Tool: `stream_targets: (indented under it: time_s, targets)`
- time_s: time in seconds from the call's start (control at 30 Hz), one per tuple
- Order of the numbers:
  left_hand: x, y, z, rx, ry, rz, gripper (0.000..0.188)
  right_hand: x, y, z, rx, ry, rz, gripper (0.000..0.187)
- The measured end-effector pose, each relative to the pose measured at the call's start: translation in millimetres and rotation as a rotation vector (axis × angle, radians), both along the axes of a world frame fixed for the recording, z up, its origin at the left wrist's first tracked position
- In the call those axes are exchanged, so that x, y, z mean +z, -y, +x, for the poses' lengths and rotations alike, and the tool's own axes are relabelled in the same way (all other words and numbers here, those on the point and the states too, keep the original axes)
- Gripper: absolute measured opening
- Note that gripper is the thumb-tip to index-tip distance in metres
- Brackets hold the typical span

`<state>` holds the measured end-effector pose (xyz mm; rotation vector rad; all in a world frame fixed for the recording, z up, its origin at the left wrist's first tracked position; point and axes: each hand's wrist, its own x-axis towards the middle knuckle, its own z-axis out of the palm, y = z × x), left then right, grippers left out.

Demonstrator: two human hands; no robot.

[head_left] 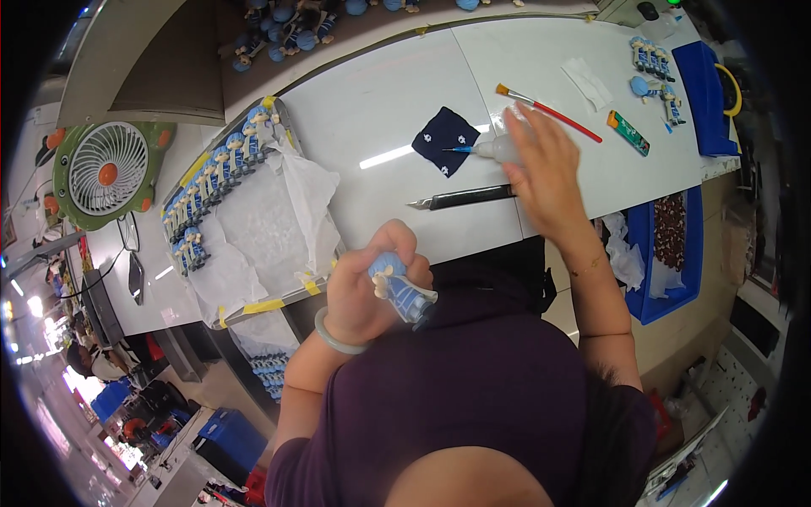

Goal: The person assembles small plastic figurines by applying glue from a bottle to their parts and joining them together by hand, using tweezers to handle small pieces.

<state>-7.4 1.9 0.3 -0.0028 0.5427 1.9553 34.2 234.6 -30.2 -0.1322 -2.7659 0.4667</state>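
Observation:
My left hand (359, 291) is closed around a small figurine (404, 296) with blue hair and a blue striped outfit, held in front of my chest. Above the table my right hand (547, 169) has its fingers stretched out, slightly blurred. It is beside a small translucent bottle (504, 149) with a blue needle tip, and partly hides the bottle's far end. The needle lies over a dark navy cloth (435, 135) with white patterns. Just below is a craft knife (465, 198) with a black handle, its end close to my right thumb.
A tray (317, 287) edged with yellow tape holds a row of figurines on the left, near a green fan (110, 173). To the right are a red-handled brush (562, 120), a white tissue (585, 83), a green tube-like packet (628, 133), more figurines (649, 59) and a blue bin (703, 100).

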Motion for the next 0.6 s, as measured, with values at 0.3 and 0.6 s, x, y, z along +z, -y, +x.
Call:
stream_targets:
  time_s: [0.3,0.6]
  targets:
    - [6.2,-3.0,3.7,-0.050,-0.027,0.042,0.029,-19.7,-134.4,-21.9,-0.275,0.008,0.139,0.015]
    - [9.5,1.4,3.5,-0.138,-0.167,0.018,0.033,29.4,-49.0,-24.2,-0.112,-0.197,0.131,0.012]
